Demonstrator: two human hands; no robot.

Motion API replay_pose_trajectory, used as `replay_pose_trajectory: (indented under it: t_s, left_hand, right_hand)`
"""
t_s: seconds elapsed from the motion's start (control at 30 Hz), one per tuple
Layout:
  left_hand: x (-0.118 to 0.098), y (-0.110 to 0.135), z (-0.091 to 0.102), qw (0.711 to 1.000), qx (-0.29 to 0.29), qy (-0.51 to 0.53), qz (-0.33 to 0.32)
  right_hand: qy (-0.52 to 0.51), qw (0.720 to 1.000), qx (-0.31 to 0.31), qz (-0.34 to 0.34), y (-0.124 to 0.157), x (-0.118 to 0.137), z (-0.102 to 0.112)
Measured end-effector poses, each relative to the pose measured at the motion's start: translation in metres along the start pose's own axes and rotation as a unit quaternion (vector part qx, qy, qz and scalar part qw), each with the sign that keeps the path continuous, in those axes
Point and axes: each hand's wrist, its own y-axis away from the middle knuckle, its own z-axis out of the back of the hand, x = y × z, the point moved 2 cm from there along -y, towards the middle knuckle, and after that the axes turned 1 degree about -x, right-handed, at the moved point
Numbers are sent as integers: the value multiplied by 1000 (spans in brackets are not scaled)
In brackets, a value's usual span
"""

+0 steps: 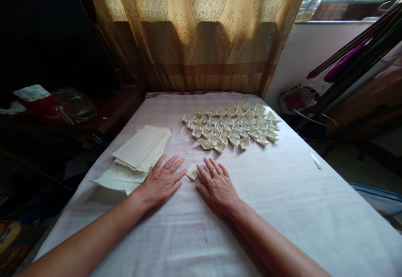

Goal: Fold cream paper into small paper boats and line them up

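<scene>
On the cloth (282, 214), centre: folded paper (192, 172) between hands | left hand (163, 181), right hand (219, 188): palms down, fingers spread, tips by its edges | stack (141, 146) left | boats (215, 132) far right

Looks like plain matt paper for the little folded square (192, 172), creased flat. Same dull, uncoated look on the folded boats (220, 145), with sharp creases all over. Also matt on the paper stack (141, 146), smooth on top, kinda wavy along the lower edges. Definitely cloth for the pale cover (201, 239) underneath, non-shiny and lightly wrinkled. Fabric again on the curtain (209, 1), with a speckled, grainy-looking texture in the ovals. Clear and shiny on the jug (77, 107), glass or plastic, can't tell which. Smooth finish on the wall (284, 55).
</scene>
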Motion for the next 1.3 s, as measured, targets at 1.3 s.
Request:
replay_pose_trajectory:
  t_s: [1.3]
  left_hand:
    - [-9, -32, 7, 892, -58, 422, 150]
  right_hand:
    - [-426, 879, -134, -169, -17, -2, 6]
